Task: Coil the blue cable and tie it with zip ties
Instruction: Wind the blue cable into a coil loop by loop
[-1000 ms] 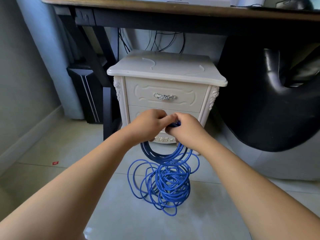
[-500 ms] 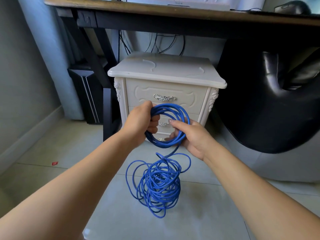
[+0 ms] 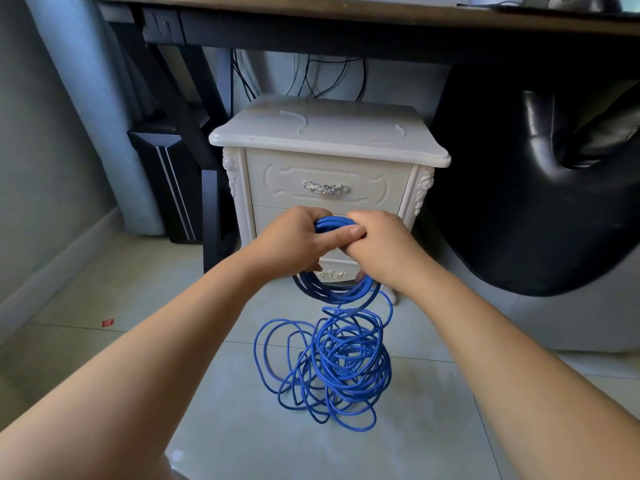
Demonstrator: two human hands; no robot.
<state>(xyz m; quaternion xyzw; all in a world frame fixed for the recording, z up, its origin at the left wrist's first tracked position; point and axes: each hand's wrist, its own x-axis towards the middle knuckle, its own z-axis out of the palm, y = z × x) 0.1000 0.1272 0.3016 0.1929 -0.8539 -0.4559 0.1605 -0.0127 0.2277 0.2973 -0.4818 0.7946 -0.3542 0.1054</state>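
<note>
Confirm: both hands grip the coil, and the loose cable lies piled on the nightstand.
No. The head view shows the loose cable piled on the floor before the nightstand, not on it. Left hand and right hand do grip the coil.

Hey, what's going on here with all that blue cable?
A person is coiling the blue cable. The left hand and right hand both grip the top of the gathered loops in front of a white nightstand. The rest lies in a loose tangle on the tiled floor. No zip tie shows.

Right hand [image 3: 384, 252] has closed onto the blue cable [image 3: 332, 224] beside left hand [image 3: 294, 242].
</note>
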